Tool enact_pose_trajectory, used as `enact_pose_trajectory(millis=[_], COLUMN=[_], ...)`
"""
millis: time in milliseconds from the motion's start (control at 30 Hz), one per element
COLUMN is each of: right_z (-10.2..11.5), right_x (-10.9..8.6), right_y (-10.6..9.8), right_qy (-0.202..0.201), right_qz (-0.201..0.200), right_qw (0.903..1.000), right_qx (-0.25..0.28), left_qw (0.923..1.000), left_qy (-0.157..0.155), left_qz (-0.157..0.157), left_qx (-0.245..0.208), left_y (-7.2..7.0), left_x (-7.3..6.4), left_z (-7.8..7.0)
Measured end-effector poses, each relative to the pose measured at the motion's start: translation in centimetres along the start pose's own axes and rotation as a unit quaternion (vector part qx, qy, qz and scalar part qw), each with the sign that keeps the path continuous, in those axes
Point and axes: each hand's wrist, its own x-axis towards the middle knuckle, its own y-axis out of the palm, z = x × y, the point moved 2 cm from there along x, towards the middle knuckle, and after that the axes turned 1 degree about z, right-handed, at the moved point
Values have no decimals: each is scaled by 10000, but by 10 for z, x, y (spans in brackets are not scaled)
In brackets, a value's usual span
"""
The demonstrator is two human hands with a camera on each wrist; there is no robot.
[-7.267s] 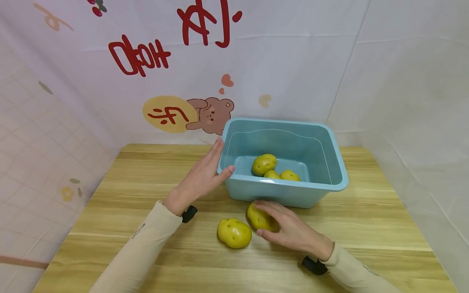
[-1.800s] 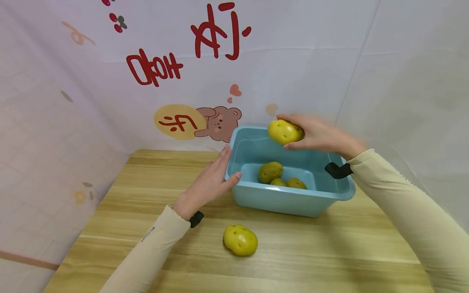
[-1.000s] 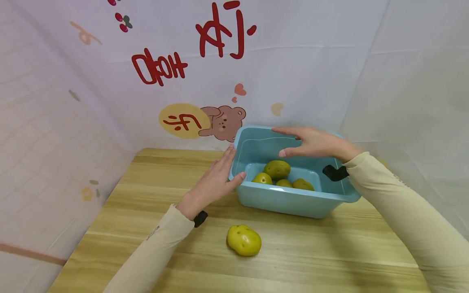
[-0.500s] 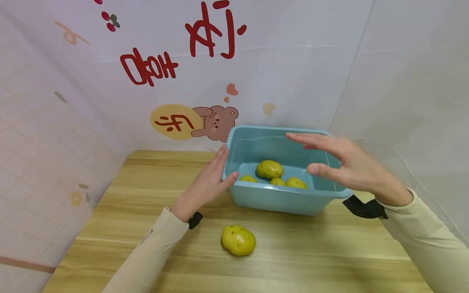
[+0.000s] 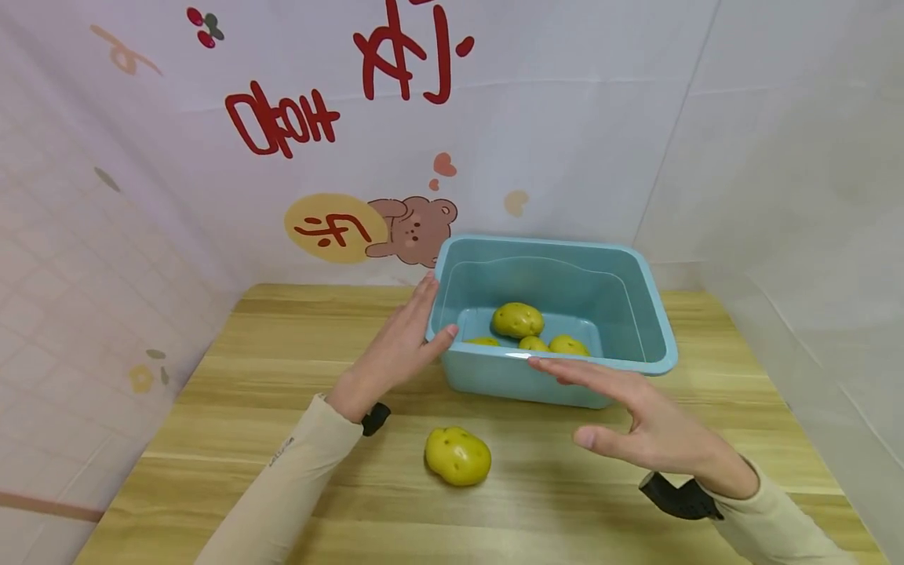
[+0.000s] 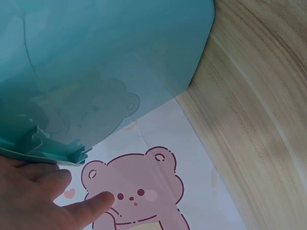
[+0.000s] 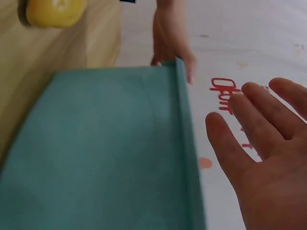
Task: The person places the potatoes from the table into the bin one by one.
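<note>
My left hand (image 5: 395, 345) rests against the left rim of a light blue plastic bin (image 5: 530, 377), its fingers straight along the outside and the thumb at the front corner. The left wrist view shows those fingers (image 6: 53, 179) under the rim. My right hand (image 5: 657, 424) hovers in front of the bin with nothing in it, fingers extended and thumb spread. On the table, between the forearms, lies one yellow potato (image 5: 457, 457). Inside the bin are several more, with one whole potato (image 5: 518, 320) at the back; the front wall partly hides the others.
The bin stands on a wood-grain table (image 5: 282, 377) near its back edge. Behind it hangs a white printed cloth (image 5: 565, 141) with red characters and a cartoon bear (image 5: 417, 231). White sheeting also encloses both sides.
My right hand released a potato into the bin, then drew back out toward the front right. Earlier, that potato lay beside the one on the table. The left hand stayed at the rim.
</note>
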Motion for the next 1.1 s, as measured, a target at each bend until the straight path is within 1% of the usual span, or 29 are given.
enact_pose_trajectory(millis=[167,333,533,600,733,800,933,1100], right_z=[-10,-23,-37,-40,-44,-46,-52,-59], right_x=[-6,-9,-9,-8,-5,-3,3,7], right_y=[29,58,84,91,106,112,123,134], right_qy=[268,666,1035,1286,1930,2139,2214,2315], right_qz=[135,375,481,498,538,545,562,594], right_qw=[9995,9964,9921,9884,9754,9700,9671,9659], right_qx=[56,365,528,638,916,1016,1122,996], left_qw=[10000,10000,9999,9999,10000,10000,10000,10000], left_qy=[-7,-23,-30,-35,-32,-33,-53,-44], left_qz=[12,24,14,16,15,15,25,21], left_qx=[60,72,101,96,80,74,48,31], left_y=[-1,-1,-1,-1,-1,-2,-1,0], left_x=[1,2,2,2,2,2,0,-1], left_z=[-1,-1,-1,-1,-1,-1,-1,-1])
